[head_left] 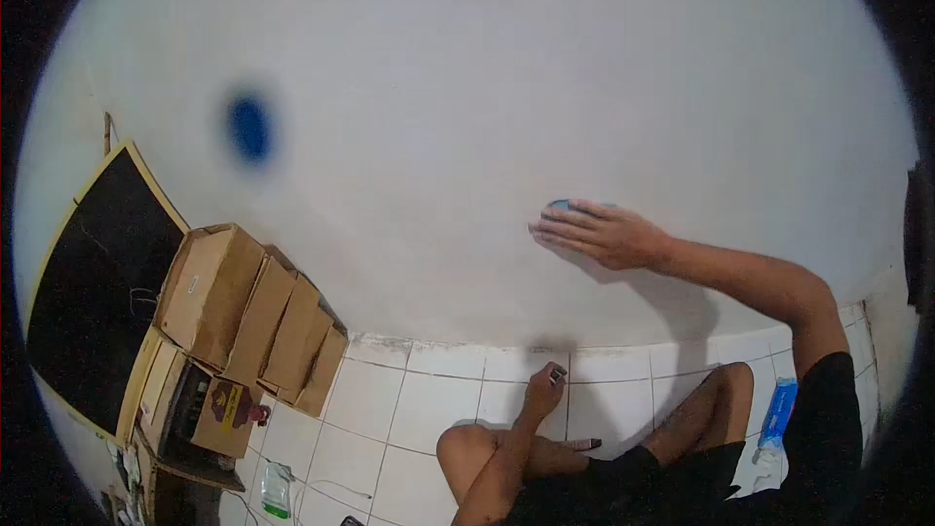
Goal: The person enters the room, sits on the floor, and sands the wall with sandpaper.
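Head view: the person sits on a white tiled floor (pixel 365 399) with dark grout lines, facing a plain white wall (pixel 487 88), with 2 bare bent knees, the left knee (pixel 466 450) and the right knee (pixel 735 382), spread apart. The right hand (pixel 606 236) lies flat against the wall, its fingers stretched out and close together, holding a small light-blue flat thing (pixel 559 205) there. Only parts of its edge show past the fingers, so its full shape and material cannot be told. The right arm reaches in from the right, out of a black short sleeve (pixel 828 394).

Lower down, the left hand (pixel 542 394) is curled narrow around a small dark-and-silver thing (pixel 557 375), too small to identify, above the floor near the foot of the wall. A short dark stubby thing with a paler end (pixel 584 444) is near the left leg, between the 2 knees.

To the right of the right knee is a bright-blue packet with white lettering (pixel 779 411). On the left stand several brown cardboard boxes (pixel 229 307) in a leaning row, beside a black panel with a pale-yellow frame (pixel 93 282). Near the boxes, a clear-and-green plastic pouch (pixel 277 491) lies on the floor. A blurred dark-blue oval spot (pixel 250 127) appears at upper left; whether it is on the wall or the lens cannot be told.
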Available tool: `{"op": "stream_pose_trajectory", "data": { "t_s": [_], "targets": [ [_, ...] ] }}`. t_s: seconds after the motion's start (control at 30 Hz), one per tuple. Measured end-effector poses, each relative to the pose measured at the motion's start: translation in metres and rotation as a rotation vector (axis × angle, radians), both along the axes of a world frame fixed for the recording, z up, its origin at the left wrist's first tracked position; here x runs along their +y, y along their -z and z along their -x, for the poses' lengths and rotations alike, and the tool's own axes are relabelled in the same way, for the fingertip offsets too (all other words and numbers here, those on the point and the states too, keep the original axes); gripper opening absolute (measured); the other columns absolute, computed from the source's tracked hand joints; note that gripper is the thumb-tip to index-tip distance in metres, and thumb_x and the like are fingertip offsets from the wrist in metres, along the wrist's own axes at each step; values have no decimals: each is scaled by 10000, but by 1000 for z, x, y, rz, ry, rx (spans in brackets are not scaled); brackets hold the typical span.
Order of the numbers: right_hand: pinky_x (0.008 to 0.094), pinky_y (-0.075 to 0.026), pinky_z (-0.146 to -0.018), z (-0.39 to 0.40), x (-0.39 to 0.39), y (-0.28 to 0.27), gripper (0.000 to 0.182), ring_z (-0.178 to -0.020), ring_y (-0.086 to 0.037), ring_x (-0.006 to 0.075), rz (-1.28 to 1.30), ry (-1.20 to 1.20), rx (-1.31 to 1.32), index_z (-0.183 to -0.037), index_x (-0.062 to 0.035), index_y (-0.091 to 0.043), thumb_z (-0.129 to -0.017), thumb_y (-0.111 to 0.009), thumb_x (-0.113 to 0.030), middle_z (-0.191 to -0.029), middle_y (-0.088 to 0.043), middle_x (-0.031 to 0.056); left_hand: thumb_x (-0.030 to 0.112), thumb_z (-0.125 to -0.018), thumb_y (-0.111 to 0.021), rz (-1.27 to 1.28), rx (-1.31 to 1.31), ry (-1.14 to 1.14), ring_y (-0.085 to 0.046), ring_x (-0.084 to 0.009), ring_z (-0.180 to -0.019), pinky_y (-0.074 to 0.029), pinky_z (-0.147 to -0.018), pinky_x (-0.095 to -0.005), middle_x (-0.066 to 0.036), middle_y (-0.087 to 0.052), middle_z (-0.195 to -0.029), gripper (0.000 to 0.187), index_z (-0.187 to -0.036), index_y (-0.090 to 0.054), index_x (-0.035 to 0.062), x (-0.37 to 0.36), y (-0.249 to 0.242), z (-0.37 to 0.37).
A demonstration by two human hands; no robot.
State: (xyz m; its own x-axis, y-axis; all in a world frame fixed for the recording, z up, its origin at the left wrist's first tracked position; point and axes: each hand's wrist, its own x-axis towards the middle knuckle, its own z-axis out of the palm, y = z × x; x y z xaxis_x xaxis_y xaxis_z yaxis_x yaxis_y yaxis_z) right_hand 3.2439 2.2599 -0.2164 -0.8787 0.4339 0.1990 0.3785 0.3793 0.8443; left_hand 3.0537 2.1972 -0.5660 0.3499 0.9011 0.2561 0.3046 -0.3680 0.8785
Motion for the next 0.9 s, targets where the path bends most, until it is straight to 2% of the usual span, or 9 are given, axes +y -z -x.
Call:
{"op": "stream_pose_trajectory", "data": {
  "t_s": [0.1,0.3,0.43,0.53,0.6,0.67,0.8,0.83,0.9],
  "targets": [
    [398,-162,-1193,8,3,-56,528,-1411,-269,189,-23,36,102,-1451,-170,-345,-945,-466,-260,-1521,-314,7,81,-838,-617,111,39,27,-633,-274,-681,-506,-678,-395,-138,-639,-797,139,-966,-587,37,2,-11,3],
    [458,-91,-1191,17,13,-183,528,-1440,-191,178,-448,-15,535,-1446,-202,-367,-948,-507,-307,-1536,-289,-6,152,-855,-621,100,28,47,-646,-288,-703,-515,-687,-397,-141,-662,-852,160,-973,-591,48,4,-9,3],
    [467,-57,-1188,25,9,-149,583,-1450,-158,215,-239,29,579,-1464,-209,-339,-924,-534,-307,-1550,-258,-8,182,-858,-620,96,121,69,-654,-301,-763,-515,-717,-409,-145,-664,-872,174,-958,-595,43,3,-8,0],
    [462,-165,-1177,26,6,-65,554,-1405,-281,239,74,82,294,-1458,-175,-333,-939,-500,-267,-1526,-306,1,187,-855,-617,122,153,76,-652,-320,-806,-511,-745,-417,-151,-664,-887,179,-961,-595,45,2,-8,1],
    [406,-134,-1195,18,0,-8,602,-1426,-225,202,104,48,-103,-1490,-149,-226,-951,-432,-319,-1550,-241,-4,187,-853,-613,119,135,87,-647,-332,-823,-508,-757,-422,-155,-661,-890,181,-968,-591,48,0,-12,4],
    [391,-113,-1205,9,-5,13,643,-1440,-177,160,198,41,-235,-1489,-156,-218,-914,-436,-343,-1569,-178,-14,187,-853,-608,120,177,68,-642,-342,-815,-507,-753,-426,-158,-658,-878,182,-969,-589,48,-1,-11,6],
    [420,-165,-1195,26,10,-39,590,-1430,-216,181,283,23,4,-1448,-197,-331,-891,-523,-228,-1553,-238,-10,177,-850,-598,65,154,61,-639,-350,-811,-507,-747,-438,-165,-652,-858,180,-976,-587,49,-2,-9,10],
    [437,-182,-1186,32,17,-67,562,-1419,-251,190,201,6,146,-1420,-215,-390,-884,-551,-179,-1526,-306,4,176,-850,-596,60,154,66,-638,-352,-812,-507,-744,-442,-166,-651,-858,177,-975,-584,51,-1,-6,10],
    [448,-167,-1177,47,17,-133,500,-1416,-264,193,-73,-7,350,-1419,-246,-400,-934,-521,-236,-1514,-335,4,174,-851,-592,50,152,80,-637,-356,-816,-508,-738,-451,-167,-650,-856,172,-972,-578,54,6,0,6]
  ]
}}
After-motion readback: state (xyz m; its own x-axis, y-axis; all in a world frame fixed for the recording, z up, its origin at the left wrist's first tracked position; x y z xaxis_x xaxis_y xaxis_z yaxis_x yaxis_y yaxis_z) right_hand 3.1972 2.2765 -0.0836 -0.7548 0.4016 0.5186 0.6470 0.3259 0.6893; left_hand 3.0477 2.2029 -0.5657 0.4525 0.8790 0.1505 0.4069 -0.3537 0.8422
